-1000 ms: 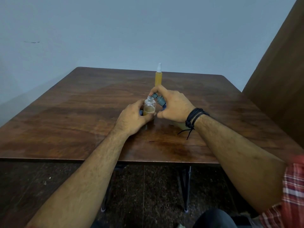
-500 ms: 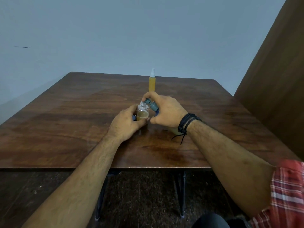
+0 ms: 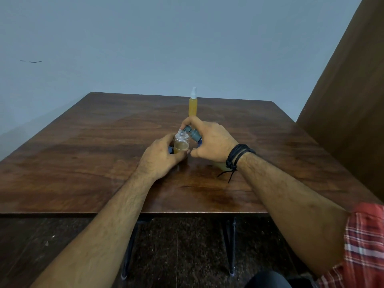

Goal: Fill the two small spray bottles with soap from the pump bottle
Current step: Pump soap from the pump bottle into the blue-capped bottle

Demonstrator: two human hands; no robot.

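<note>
Because the open small bottle (image 3: 181,143) would tip under the pump, the left hand (image 3: 161,156) wraps its base at frame centre, pinning it to the table (image 3: 83,152). The right hand (image 3: 209,142) grips the pump bottle's grey head (image 3: 192,133), tilted w/ spout over the bottle's mouth; approx. half full, I'd judge. The second spray bottle (image 3: 192,106), capped and full, stands behind, upper centre.

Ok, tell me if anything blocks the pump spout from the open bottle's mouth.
Nothing visible does. The pump spout, in the right hand, sits right at the uncapped neck of the small bottle, which the left hand holds.
</note>
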